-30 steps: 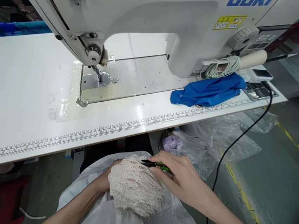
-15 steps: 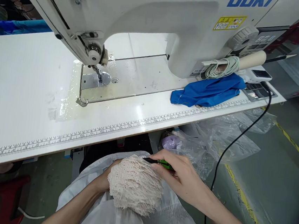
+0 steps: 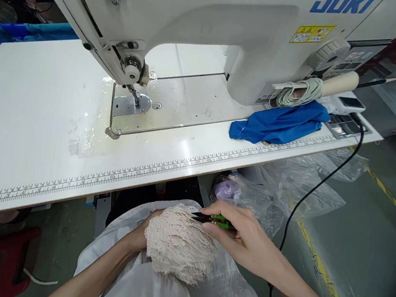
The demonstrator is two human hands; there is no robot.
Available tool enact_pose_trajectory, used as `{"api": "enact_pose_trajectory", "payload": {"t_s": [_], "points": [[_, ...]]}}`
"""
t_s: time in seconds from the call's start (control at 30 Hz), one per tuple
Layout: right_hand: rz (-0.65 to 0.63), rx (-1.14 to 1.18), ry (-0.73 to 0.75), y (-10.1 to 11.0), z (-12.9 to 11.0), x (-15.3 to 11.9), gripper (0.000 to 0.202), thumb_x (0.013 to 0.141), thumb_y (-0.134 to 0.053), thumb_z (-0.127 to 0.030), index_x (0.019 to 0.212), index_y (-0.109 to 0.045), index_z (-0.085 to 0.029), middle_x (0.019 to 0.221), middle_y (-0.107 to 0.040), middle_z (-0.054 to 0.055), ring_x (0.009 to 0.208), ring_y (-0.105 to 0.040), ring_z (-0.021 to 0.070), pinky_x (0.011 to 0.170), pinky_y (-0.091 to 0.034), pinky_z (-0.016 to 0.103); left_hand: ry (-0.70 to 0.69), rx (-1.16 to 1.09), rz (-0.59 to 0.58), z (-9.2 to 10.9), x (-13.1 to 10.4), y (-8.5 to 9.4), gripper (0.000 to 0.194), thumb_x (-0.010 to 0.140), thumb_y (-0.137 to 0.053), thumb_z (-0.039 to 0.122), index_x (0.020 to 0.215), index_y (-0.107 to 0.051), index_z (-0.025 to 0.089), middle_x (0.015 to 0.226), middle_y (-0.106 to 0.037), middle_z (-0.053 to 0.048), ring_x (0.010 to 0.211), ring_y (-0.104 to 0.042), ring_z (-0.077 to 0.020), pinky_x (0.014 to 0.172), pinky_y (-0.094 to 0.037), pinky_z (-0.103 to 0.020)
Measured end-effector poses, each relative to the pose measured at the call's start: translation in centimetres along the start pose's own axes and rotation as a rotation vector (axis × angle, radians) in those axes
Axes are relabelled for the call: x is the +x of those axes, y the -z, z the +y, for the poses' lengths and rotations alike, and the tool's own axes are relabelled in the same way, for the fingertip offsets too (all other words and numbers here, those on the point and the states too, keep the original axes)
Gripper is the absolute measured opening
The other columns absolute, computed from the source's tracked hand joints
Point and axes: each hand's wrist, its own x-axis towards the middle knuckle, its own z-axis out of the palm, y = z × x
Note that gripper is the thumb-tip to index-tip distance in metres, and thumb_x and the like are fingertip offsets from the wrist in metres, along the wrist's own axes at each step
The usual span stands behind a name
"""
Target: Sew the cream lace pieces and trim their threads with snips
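Note:
A thick bunch of cream lace [image 3: 180,245] with many ruffled layers rests over my lap. My left hand [image 3: 144,229] holds it from the left side, its fingers mostly hidden behind the lace. In my right hand [image 3: 237,231] is a pair of green-handled thread snips [image 3: 221,221], gripped between thumb and fingers. Their dark blades point left and lie at the upper right edge of the lace, slightly apart. White cloth [image 3: 240,292] covers my lap beneath the lace.
A sewing machine [image 3: 203,23] stands on the white table [image 3: 43,152], which has a printed ruler along its front edge. Blue cloth [image 3: 280,124] and a coil of cord [image 3: 299,94] lie at the right. A black cable [image 3: 315,188] hangs down beside clear plastic bags [image 3: 266,197].
The snips' blades look more parted, and more of the green handle shows. My right hand has shifted slightly. The table and machine sit a little further right in view.

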Motion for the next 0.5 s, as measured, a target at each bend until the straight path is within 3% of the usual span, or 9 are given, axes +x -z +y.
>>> {"api": "enact_pose_trajectory", "payload": {"t_s": [0.2, 0.5], "points": [[-0.034, -0.012, 0.01, -0.16, -0.15, 0.16, 0.018, 0.098, -0.052, -0.031, 0.109, -0.061, -0.02, 0.092, -0.068, 0.003, 0.059, -0.053, 0.0079, 0.044, -0.03, 0.02, 0.018, -0.024, 0.025, -0.55, 0.24, 0.44, 0.039, 0.064, -0.085, 0.039, 0.095, -0.078, 0.017, 0.095, -0.076, -0.009, 0.085, -0.067, -0.0235, 0.085, -0.051, -0.035], [-0.049, 0.018, -0.061, -0.47, 0.28, 0.0, 0.024, 0.101, -0.046, -0.035, 0.113, -0.061, -0.021, 0.091, -0.066, 0.002, 0.052, -0.044, 0.0065, 0.043, -0.03, 0.02, 0.008, -0.027, -0.009, -0.35, 0.3, 0.3, 0.037, 0.064, -0.085, 0.035, 0.094, -0.078, 0.014, 0.091, -0.075, -0.01, 0.086, -0.066, -0.0253, 0.084, -0.051, -0.036]]}}
